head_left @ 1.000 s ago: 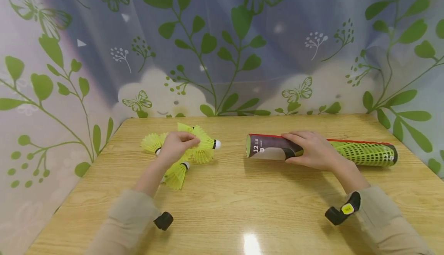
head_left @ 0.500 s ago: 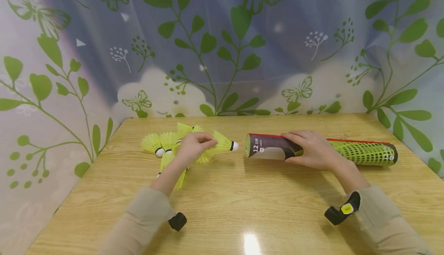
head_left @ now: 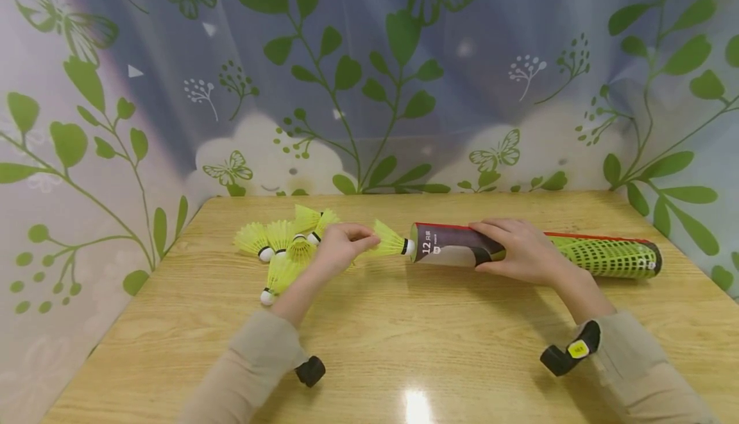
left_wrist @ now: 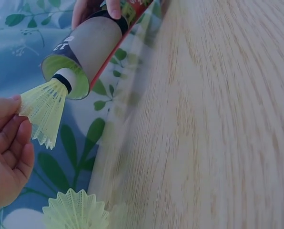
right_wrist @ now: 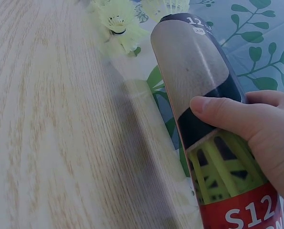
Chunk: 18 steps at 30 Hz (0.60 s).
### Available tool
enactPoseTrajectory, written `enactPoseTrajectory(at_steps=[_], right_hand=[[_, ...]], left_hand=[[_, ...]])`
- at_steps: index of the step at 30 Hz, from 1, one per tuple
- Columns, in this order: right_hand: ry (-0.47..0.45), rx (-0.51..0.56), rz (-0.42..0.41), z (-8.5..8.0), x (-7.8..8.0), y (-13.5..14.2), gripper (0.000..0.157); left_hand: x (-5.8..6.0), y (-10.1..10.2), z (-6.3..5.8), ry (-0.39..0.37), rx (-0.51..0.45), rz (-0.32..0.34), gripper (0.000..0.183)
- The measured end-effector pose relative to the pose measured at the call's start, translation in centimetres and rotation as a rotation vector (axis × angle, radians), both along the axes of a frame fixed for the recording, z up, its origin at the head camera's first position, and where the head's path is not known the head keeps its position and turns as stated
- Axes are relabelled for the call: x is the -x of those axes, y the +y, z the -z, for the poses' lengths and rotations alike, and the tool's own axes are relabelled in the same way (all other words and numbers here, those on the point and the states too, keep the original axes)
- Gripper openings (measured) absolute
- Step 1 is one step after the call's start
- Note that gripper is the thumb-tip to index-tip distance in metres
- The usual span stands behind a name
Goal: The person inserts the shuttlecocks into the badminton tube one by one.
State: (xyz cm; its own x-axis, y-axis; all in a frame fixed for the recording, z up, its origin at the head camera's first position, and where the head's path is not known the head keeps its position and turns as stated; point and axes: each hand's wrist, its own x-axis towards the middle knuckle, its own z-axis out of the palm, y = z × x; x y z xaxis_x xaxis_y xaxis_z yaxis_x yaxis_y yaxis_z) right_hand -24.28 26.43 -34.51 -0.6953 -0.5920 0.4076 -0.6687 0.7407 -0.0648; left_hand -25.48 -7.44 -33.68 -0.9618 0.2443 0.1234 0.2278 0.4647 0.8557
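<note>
My left hand [head_left: 340,247] pinches a yellow shuttlecock [head_left: 389,242] by the edge of its skirt. Its white cork, with a black band, points right and enters the mouth of the shuttlecock tube [head_left: 450,245], as the left wrist view shows. Around the tube's middle, my right hand [head_left: 528,251] grips with the thumb on the near side; the tube lies on its side. The right wrist view shows that thumb across a dark band of the tube [right_wrist: 199,71]. Several loose shuttlecocks [head_left: 280,235] lie in a cluster left of my left hand, some partly hidden behind it.
The wooden table [head_left: 369,347] carries everything. A patterned curtain [head_left: 369,90] with green leaves and butterflies stands along the back edge and both sides. Each wrist wears a black camera mount [head_left: 310,371].
My left hand has carried the shuttlecock rightward off the cluster until its cork reaches the tube's mouth. The right hand and the tube have stayed in place.
</note>
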Motion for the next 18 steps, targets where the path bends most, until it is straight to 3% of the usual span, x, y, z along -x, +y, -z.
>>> enactPoseTrajectory(at_steps=[8, 18], right_hand=[[-0.036, -0.005, 0.016, -0.1, -0.1, 0.0, 0.073], [-0.045, -0.006, 0.031, 0.0, -0.1, -0.1, 0.074]], left_hand=[[-0.1, 1.6, 0.1, 0.037, -0.044, 0.022, 0.014], [-0.1, 2.8, 0.2, 0.020, -0.025, 0.035, 0.017]])
